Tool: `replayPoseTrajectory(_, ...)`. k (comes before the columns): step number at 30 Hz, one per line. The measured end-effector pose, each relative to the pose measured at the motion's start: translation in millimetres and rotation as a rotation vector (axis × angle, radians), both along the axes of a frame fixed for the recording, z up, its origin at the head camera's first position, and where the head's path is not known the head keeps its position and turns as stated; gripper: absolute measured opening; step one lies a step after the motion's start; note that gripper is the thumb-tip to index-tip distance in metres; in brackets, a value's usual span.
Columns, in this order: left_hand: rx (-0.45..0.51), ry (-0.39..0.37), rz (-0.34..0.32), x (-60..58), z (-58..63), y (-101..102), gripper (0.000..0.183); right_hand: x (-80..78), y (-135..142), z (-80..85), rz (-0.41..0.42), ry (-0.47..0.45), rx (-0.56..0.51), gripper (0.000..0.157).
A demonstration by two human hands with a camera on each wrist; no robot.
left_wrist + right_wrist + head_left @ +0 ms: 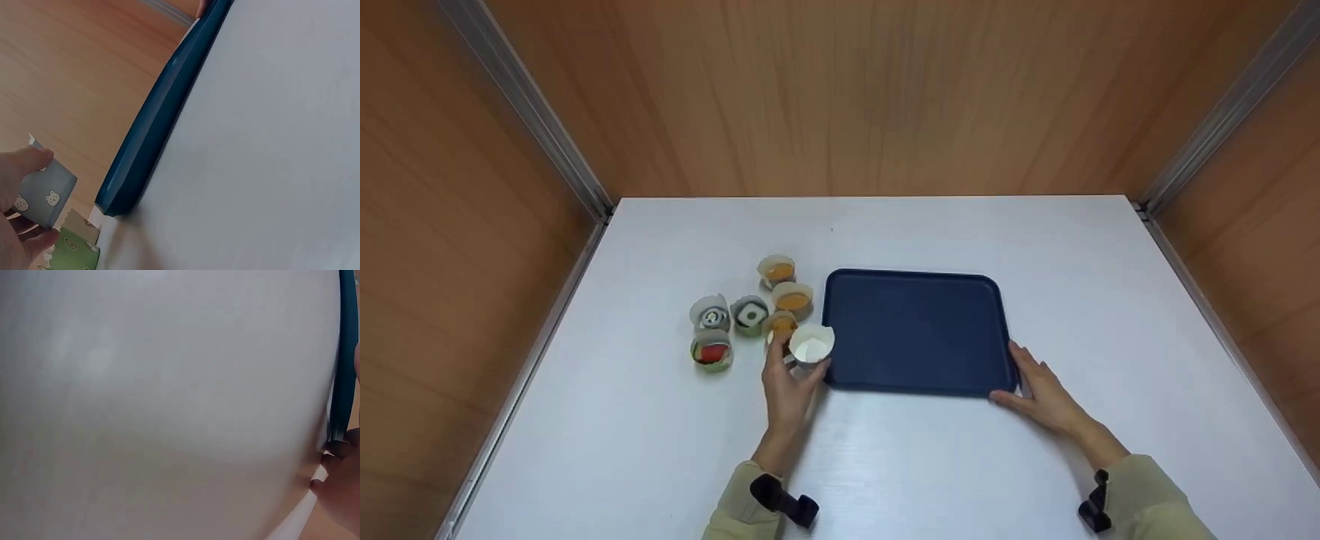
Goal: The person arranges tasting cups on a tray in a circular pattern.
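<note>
My left hand (pixel 789 394) grips a small paper cup (pixel 812 343) near the left edge of a dark blue tray (pixel 915 330). White shows inside the cup. In the left wrist view this cup (pixel 48 191) is grey with bear faces, tilted between thumb and fingers. My right hand (pixel 1054 401) holds the tray's near right corner, thumb at the front rim and fingers along the right side. Only part of the right hand (pixel 340 486) shows in the right wrist view, at the tray rim (pixel 344 371).
Left of the tray stand several paper cups: orange-filled ones (pixel 793 300), two with white-and-dark pieces (pixel 750 315), and one with red and green (pixel 712 351). A green avocado-print cup (pixel 79 247) is below the held cup. Wooden panels (pixel 847 97) enclose the white table (pixel 900 465).
</note>
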State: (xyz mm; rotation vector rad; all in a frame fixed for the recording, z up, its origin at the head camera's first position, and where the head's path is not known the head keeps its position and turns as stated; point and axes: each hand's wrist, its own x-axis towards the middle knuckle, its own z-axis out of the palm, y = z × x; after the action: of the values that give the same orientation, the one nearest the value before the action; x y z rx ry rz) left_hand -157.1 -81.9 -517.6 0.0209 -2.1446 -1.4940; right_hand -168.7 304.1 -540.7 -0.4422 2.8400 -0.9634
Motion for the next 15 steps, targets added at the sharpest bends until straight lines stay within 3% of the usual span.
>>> replayPoseTrajectory(15, -0.065, 0.002, -0.072, -17.1, -3.2, 39.0, 0.061, 0.7, 0.0, 0.9, 0.003, 0.020, -0.011, 0.092)
